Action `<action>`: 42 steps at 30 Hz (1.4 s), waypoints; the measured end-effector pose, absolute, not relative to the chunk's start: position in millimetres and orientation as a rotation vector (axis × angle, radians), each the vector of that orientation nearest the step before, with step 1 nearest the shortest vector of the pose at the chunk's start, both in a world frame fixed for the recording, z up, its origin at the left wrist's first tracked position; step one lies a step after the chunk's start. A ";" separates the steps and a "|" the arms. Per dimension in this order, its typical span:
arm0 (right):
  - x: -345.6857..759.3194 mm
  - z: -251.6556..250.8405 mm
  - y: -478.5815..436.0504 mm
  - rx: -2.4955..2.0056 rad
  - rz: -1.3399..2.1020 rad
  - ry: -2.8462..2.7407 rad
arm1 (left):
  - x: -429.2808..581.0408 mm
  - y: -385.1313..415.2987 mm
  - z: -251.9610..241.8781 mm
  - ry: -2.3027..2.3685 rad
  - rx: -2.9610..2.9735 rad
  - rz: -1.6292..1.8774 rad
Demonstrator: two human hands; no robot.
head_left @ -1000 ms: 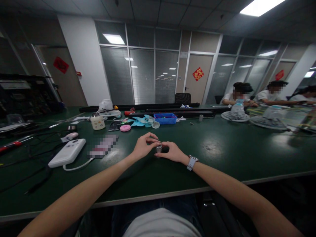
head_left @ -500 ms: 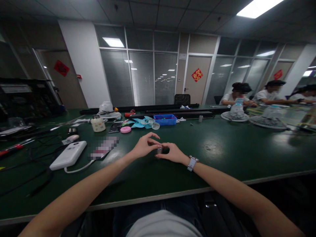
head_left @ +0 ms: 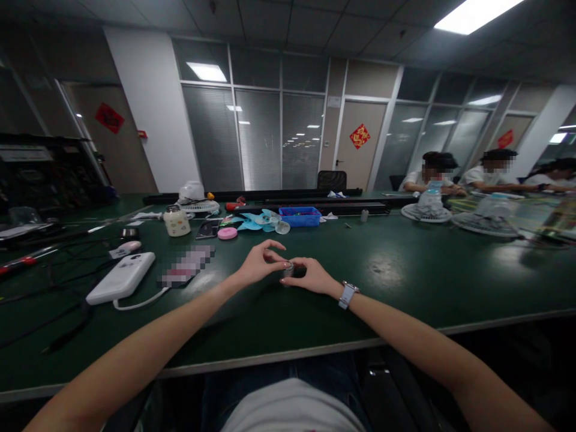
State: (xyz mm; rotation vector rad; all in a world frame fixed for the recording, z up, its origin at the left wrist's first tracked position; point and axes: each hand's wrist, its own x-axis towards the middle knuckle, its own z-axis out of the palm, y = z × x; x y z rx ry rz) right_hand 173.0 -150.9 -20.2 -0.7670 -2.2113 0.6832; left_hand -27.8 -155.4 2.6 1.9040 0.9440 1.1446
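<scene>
A small grey metallic cylinder [head_left: 288, 273] stands upright near the middle of the table, partly covered by fingers. My right hand [head_left: 316, 278], with a watch [head_left: 348, 294] on its wrist, holds the cylinder's side between thumb and fingers. At its top, my left hand [head_left: 261, 264] pinches with the thumb and a finger, the index finger arched above. What the left fingertips grip besides the cylinder's upper end is too small to make out.
To the left lie a white power bank [head_left: 121, 278], a cabled phone [head_left: 188, 266] and a patterned jar [head_left: 176, 221]. Beyond my hands are a pink round lid [head_left: 227, 233], blue fan blades [head_left: 256, 221], a blue tray [head_left: 300, 224] and another grey cylinder [head_left: 364, 215]. People sit at the right, past fan parts [head_left: 426, 213].
The view has shifted slightly. Both hands stay around the cylinder, with only a small shift of the left fingers at its top.
</scene>
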 end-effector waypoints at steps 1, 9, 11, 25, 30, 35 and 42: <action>173.0 -20.1 -150.9 -0.770 0.684 -2.211 | -27.7 -155.6 2.5 0.944 1.905 1.152; 174.4 -20.6 -150.3 -0.805 0.644 -2.226 | -27.3 -156.3 4.1 0.943 1.958 1.136; 174.2 -21.1 -150.1 -0.809 0.633 -2.227 | -26.6 -157.1 5.3 0.946 1.959 1.132; 172.6 -19.4 -150.7 -0.814 0.652 -2.240 | -20.2 -156.3 4.4 0.975 2.044 1.274; 174.1 -18.9 -148.0 -0.869 0.677 -2.188 | -39.3 -146.3 12.8 1.092 2.046 1.355; 182.0 -17.7 -141.9 -1.000 0.640 -2.101 | -74.7 -128.7 2.0 1.033 2.020 0.952; 186.1 -22.3 -134.6 -1.020 0.609 -2.098 | -94.5 -114.3 -11.2 1.034 1.988 0.598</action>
